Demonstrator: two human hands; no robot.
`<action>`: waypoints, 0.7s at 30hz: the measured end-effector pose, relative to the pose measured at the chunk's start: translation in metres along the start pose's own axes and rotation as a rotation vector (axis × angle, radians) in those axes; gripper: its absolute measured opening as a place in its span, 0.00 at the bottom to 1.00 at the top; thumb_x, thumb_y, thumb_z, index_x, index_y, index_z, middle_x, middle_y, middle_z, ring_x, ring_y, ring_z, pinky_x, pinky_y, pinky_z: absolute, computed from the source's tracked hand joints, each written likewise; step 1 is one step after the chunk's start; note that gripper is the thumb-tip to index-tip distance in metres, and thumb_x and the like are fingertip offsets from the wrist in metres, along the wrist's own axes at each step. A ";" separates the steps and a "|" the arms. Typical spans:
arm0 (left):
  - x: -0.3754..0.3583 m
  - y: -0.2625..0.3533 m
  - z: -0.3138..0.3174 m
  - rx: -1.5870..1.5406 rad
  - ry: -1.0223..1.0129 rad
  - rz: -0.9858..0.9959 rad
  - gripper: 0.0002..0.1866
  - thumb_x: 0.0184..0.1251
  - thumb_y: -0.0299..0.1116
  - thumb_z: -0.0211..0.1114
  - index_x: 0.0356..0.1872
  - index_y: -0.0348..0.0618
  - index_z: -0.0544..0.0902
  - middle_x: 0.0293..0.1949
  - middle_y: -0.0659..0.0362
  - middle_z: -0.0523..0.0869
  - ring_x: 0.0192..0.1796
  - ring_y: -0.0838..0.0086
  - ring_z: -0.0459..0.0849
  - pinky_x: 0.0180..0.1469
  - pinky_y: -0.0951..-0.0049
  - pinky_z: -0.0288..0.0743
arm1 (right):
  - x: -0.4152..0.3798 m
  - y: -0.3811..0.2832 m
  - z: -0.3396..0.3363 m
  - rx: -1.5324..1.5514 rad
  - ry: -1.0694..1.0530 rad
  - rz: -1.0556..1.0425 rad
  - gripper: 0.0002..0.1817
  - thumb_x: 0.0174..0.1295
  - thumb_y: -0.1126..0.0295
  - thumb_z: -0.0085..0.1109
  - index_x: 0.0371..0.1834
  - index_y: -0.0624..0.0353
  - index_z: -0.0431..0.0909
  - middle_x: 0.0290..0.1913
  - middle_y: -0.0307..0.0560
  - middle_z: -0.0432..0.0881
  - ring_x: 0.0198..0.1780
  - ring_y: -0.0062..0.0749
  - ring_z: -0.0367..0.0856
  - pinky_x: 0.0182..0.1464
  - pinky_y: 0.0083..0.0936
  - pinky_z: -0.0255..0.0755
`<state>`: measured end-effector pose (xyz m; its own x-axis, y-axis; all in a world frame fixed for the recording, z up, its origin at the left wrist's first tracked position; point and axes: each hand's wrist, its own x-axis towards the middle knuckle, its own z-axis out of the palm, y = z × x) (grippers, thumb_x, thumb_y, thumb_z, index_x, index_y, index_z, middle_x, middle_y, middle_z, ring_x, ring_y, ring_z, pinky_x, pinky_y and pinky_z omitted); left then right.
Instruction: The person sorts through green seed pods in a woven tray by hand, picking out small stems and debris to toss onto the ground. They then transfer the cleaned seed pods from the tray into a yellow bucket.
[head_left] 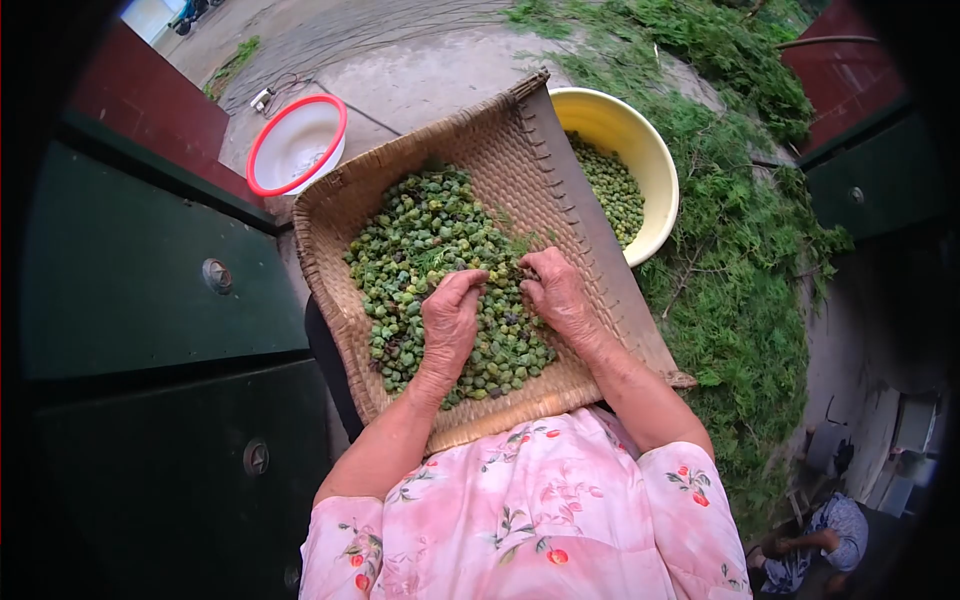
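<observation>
A woven basket tray (590,345) lies across my lap, tilted, with a heap of small green seed cones (430,225) spread over its middle. My left hand (452,318) is over the heap, its thumb and fingers pinched together at the tips. Beside it, my right hand (558,295) is pinched too, near the heap's right edge. Whatever sits between the fingertips of either hand is too small to make out. Thin green leaf sprigs (520,243) lie among the cones just beyond my hands.
Behind the tray's right side stands a yellow basin (655,190) partly filled with green cones. A white basin with a red rim (340,125) is at the upper left. Cut leafy branches (730,290) cover the ground on the right. Dark green doors (150,270) flank the left; another person (825,545) sits lower right.
</observation>
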<state>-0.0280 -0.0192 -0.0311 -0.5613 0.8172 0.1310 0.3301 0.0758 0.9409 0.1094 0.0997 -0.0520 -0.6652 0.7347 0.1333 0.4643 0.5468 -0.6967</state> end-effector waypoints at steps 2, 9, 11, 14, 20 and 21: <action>0.000 0.002 0.000 -0.006 0.001 -0.009 0.10 0.64 0.17 0.58 0.43 0.36 0.83 0.37 0.59 0.84 0.39 0.77 0.82 0.43 0.79 0.76 | 0.001 0.000 0.008 -0.046 -0.011 0.003 0.13 0.52 0.76 0.64 0.42 0.57 0.77 0.41 0.52 0.75 0.43 0.52 0.78 0.44 0.41 0.74; 0.000 0.003 -0.001 0.036 -0.001 0.001 0.09 0.64 0.17 0.59 0.43 0.37 0.83 0.37 0.58 0.84 0.39 0.76 0.83 0.42 0.78 0.76 | 0.001 0.016 0.022 -0.042 0.035 -0.056 0.10 0.54 0.75 0.61 0.40 0.57 0.78 0.38 0.52 0.77 0.41 0.52 0.79 0.42 0.41 0.74; 0.000 0.002 0.000 0.034 0.001 0.006 0.09 0.64 0.18 0.59 0.43 0.36 0.83 0.37 0.58 0.84 0.39 0.76 0.83 0.42 0.78 0.76 | 0.002 0.023 0.021 0.043 0.065 0.018 0.09 0.53 0.75 0.61 0.38 0.58 0.78 0.36 0.53 0.78 0.39 0.51 0.79 0.42 0.41 0.74; 0.000 0.003 -0.001 0.036 0.005 0.016 0.09 0.64 0.18 0.59 0.43 0.36 0.83 0.37 0.58 0.84 0.38 0.76 0.83 0.42 0.78 0.76 | 0.001 0.021 0.010 0.134 0.131 0.093 0.07 0.53 0.74 0.62 0.36 0.58 0.79 0.33 0.53 0.79 0.37 0.51 0.80 0.41 0.40 0.74; 0.001 0.004 0.000 0.044 0.009 0.029 0.09 0.63 0.17 0.60 0.42 0.36 0.83 0.37 0.57 0.85 0.38 0.75 0.83 0.42 0.78 0.76 | -0.004 0.007 0.003 -0.023 0.083 0.024 0.07 0.53 0.73 0.64 0.35 0.60 0.80 0.33 0.52 0.79 0.37 0.46 0.81 0.41 0.36 0.75; 0.001 0.004 0.000 0.043 0.011 0.031 0.09 0.63 0.17 0.60 0.42 0.36 0.83 0.37 0.57 0.85 0.38 0.75 0.83 0.42 0.78 0.76 | -0.004 0.007 0.008 -0.074 0.085 0.002 0.08 0.52 0.73 0.65 0.35 0.60 0.80 0.33 0.53 0.80 0.37 0.47 0.81 0.41 0.37 0.75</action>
<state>-0.0268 -0.0182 -0.0273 -0.5584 0.8133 0.1635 0.3799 0.0755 0.9220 0.1110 0.0972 -0.0629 -0.6133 0.7657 0.1937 0.5098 0.5710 -0.6435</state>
